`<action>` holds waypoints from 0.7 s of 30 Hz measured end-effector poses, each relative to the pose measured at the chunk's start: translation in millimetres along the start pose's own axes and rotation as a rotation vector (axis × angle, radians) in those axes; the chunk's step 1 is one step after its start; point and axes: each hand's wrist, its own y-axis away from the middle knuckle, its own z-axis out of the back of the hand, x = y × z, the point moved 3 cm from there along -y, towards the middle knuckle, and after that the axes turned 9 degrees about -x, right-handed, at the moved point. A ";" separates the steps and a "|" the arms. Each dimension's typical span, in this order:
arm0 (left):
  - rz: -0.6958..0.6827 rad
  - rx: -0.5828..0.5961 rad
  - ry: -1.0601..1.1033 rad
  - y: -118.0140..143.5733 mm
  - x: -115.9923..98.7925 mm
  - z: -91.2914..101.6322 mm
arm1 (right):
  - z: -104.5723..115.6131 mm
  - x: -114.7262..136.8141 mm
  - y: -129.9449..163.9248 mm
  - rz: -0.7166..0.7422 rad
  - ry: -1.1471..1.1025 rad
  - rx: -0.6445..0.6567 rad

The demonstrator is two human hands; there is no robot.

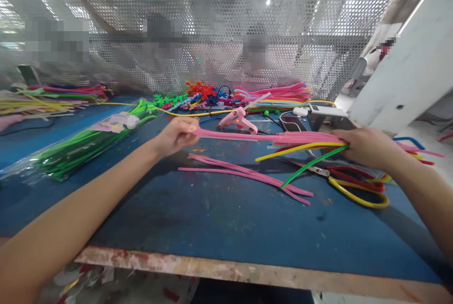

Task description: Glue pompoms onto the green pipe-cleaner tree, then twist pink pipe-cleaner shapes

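Observation:
My left hand (180, 135) is closed in a fist round one end of several pink pipe cleaners (240, 137). They stretch level across to my right hand (364, 146), whose fingers are wrapped round a thicker bundle of pink stems. A yellow pipe cleaner (300, 148) and a green pipe cleaner (307, 168) also stick out from the right hand toward the left. Below them, a few loose pink pipe cleaners (244, 172) lie on the blue table (212, 228). Scissors (348, 182) with red and yellow handles lie under and beside my right hand.
A pink glue gun (239, 120) stands behind the stretched stems. At left lies a plastic bag of green pipe cleaners (81, 148). Coloured branched pieces (201, 94) and a pink stack (276, 91) line the perforated screen (219, 25). A white panel (403, 68) rises at right.

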 end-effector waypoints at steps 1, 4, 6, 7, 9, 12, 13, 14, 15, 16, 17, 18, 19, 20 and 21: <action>0.017 0.020 -0.007 -0.4 -0.4 6.5 | -2.3 -8.0 0.2 -0.039 0.028 0.024; 0.115 0.126 -0.064 -1.2 3.9 22.7 | -9.7 -30.4 1.5 -0.150 0.083 0.067; 0.184 0.195 -0.112 -2.6 10.6 30.4 | -14.5 -41.6 2.5 -0.192 0.079 0.071; 0.212 0.223 -0.134 -3.8 14.5 33.6 | -17.0 -46.2 3.0 -0.204 0.063 0.070; 0.258 0.275 -0.172 -6.7 22.7 38.8 | -22.5 -54.9 4.2 -0.220 0.018 0.059; 0.317 0.348 -0.227 -10.0 33.1 44.3 | -31.4 -70.2 6.1 -0.278 -0.046 0.004; 0.340 0.373 -0.247 -10.2 35.6 45.3 | -34.2 -76.1 6.8 -0.319 -0.054 -0.022; 0.364 0.400 -0.271 -10.0 37.7 45.9 | -36.7 -81.8 7.6 -0.365 -0.052 -0.049; 0.389 0.427 -0.296 -9.3 39.1 46.1 | -38.7 -87.0 8.4 -0.411 -0.049 -0.077; 0.411 0.452 -0.317 -8.6 39.9 45.9 | -40.0 -91.2 9.2 -0.454 -0.047 -0.109; 0.431 0.476 -0.346 -7.8 40.2 45.7 | -40.4 -94.3 10.0 -0.488 -0.050 -0.145; 0.446 0.495 -0.388 -7.2 40.1 45.7 | -40.1 -96.2 10.7 -0.514 -0.057 -0.185; 0.456 0.507 -0.446 -7.0 39.7 46.1 | -39.2 -97.1 11.3 -0.534 -0.070 -0.226; 0.460 0.508 -0.527 -7.4 39.1 47.2 | -37.9 -97.1 11.8 -0.550 -0.082 -0.263; 0.452 0.492 -0.633 -8.5 38.1 48.8 | -36.6 -96.5 12.1 -0.558 -0.091 -0.287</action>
